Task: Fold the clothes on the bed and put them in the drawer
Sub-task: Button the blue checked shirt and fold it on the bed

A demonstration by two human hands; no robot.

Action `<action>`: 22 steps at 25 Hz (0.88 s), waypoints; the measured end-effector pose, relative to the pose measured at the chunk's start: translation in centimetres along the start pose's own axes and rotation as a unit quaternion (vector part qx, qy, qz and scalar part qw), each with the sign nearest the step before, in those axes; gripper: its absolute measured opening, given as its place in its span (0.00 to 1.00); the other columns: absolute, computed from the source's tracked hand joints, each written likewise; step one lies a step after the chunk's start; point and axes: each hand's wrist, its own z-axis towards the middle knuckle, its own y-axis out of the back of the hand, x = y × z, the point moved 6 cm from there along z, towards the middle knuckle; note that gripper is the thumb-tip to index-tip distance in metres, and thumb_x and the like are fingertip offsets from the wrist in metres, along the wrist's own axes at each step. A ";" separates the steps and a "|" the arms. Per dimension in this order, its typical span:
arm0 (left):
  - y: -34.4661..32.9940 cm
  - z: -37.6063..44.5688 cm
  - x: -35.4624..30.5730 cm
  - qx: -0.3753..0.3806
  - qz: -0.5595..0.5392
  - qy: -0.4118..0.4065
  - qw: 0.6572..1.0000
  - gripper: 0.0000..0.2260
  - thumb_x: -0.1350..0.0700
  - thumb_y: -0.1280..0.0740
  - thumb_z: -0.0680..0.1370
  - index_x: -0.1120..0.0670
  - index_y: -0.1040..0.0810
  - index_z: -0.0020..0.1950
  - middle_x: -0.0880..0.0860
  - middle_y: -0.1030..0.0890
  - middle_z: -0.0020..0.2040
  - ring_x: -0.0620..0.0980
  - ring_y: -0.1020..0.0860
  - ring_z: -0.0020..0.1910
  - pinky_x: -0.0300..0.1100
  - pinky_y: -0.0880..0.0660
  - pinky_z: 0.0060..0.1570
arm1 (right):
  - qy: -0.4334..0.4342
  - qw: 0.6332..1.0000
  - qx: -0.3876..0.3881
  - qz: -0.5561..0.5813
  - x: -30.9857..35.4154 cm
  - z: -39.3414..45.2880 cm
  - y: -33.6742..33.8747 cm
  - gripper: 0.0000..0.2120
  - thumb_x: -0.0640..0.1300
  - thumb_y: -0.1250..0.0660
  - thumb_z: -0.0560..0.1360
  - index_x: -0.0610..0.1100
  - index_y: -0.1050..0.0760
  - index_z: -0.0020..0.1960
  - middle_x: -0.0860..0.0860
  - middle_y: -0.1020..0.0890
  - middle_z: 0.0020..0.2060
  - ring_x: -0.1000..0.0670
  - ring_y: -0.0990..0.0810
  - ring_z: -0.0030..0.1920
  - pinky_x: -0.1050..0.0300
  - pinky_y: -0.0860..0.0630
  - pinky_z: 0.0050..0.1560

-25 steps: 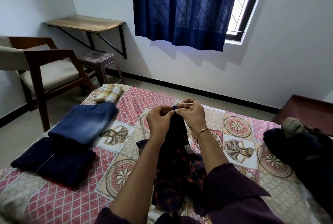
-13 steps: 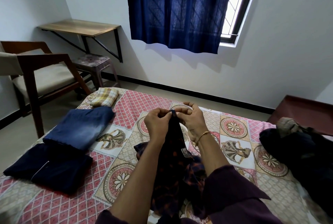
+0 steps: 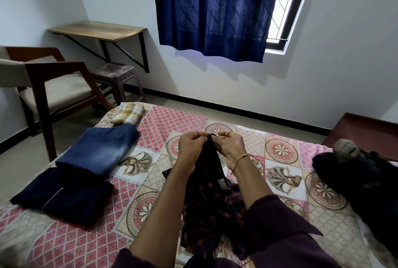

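Not much has shifted since a second ago: our head has tipped down a touch, so the bed (image 3: 163, 183) sits a bit lower and wider in view, and our two hands are still bunched together at the same top edge of the shirt (image 3: 206, 183).

Only the one head view to go on, so here's what it gives us. Our left hand (image 3: 191, 149) and right hand (image 3: 231, 149) are nearly touching, both pinching the top of the dark patterned shirt between thumb and fingertips, right at its highest point. From that pinch the shirt hangs straight back toward us, its long axis running from the hands down to our lap, with the lower part crumpled on the bedspread between our forearms. A little label shows on its right edge.

The thing the next move turns on, as we read it: the cloth lies below and nearer than the hands, gathered narrow, so both are equally placed and would need to spread apart sideways to open it flat for folding.

Over on the left, the blue jeans (image 3: 99, 151), the navy garment (image 3: 62, 196) and the checked cloth (image 3: 127, 112) are already folded. A dark pile (image 3: 355, 183) waits on the right. No drawer in sight.
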 end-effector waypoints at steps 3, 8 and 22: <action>0.1 0.0 -0.1 -0.005 0.034 -0.014 0.999 0.01 0.62 0.29 0.73 0.58 0.19 0.42 0.57 0.17 0.41 0.52 0.18 0.43 0.44 0.20 0.47 | 0.017 0.998 -0.002 -0.061 0.0 0.2 0.0 0.10 0.29 0.32 0.71 0.41 0.28 0.42 0.46 0.23 0.35 0.46 0.22 0.43 0.49 0.22 0.53; 0.0 -0.3 -1.1 -0.031 0.217 -0.131 0.967 0.05 0.63 0.31 0.74 0.62 0.18 0.48 0.57 0.17 0.45 0.52 0.20 0.46 0.41 0.24 0.49 | -0.002 0.999 0.019 -0.044 0.4 0.1 0.0 0.10 0.27 0.33 0.70 0.40 0.28 0.39 0.44 0.22 0.35 0.48 0.21 0.36 0.60 0.21 0.41; 0.4 0.4 2.5 0.119 -0.105 0.183 0.970 0.11 0.62 0.47 0.82 0.61 0.26 0.47 0.57 0.23 0.42 0.51 0.24 0.40 0.41 0.26 0.40 | 0.125 0.976 0.068 -0.164 0.3 0.5 -2.2 0.15 0.28 0.33 0.71 0.46 0.33 0.39 0.51 0.27 0.33 0.49 0.27 0.39 0.49 0.25 0.53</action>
